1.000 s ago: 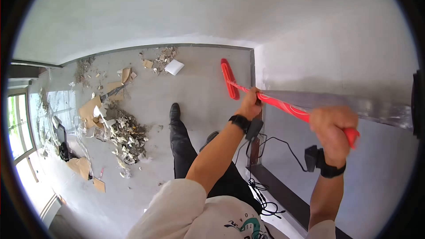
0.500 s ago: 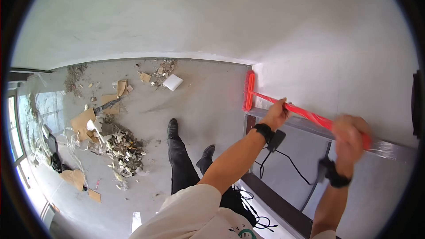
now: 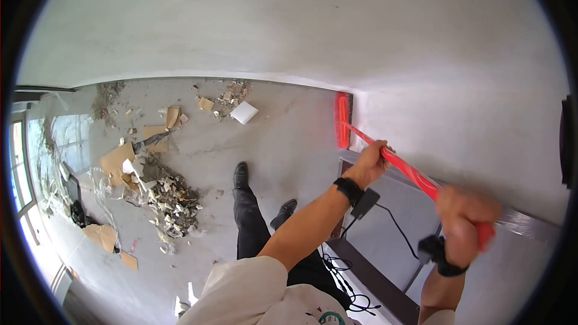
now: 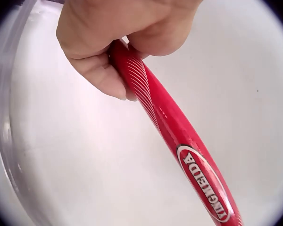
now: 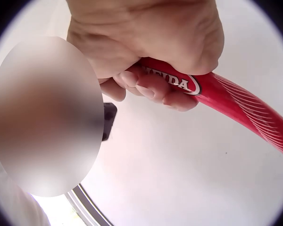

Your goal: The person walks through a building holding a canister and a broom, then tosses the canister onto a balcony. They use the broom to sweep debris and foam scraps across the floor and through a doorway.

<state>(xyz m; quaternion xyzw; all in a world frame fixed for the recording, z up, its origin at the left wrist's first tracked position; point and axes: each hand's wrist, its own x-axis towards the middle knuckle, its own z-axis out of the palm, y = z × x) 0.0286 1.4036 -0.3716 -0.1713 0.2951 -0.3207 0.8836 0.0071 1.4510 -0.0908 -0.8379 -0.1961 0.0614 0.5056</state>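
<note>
A red broom slants across the head view, its bristled head [image 3: 342,121] on the floor in the corner, beside the right-hand wall's dark skirting. Bristles are motion-blurred. My left hand [image 3: 370,164] grips the red handle [image 3: 409,171] partway down, thumb and fingers wrapped round it. Higher up, my right hand [image 3: 466,213] holds the handle near its end, whose tip shows past the fist. In the left wrist view, an oval label [image 4: 203,183] lies farther along the handle from the left hand. The right wrist view shows curled right fingers [image 5: 153,89] partly covering that label.
A large heap of rubble [image 3: 171,198] lies on the floor at left, with cardboard [image 3: 117,162] around it. Near the back wall sit a white block [image 3: 244,112] and small debris [image 3: 232,93]. Cables [image 3: 343,289] hang beside my legs; a dark-framed panel [image 3: 379,277] stands at right.
The broom head swept right across the floor to the corner by the wall, both hands moving along with it. Since half a second ago it has come slightly off the skirting.
</note>
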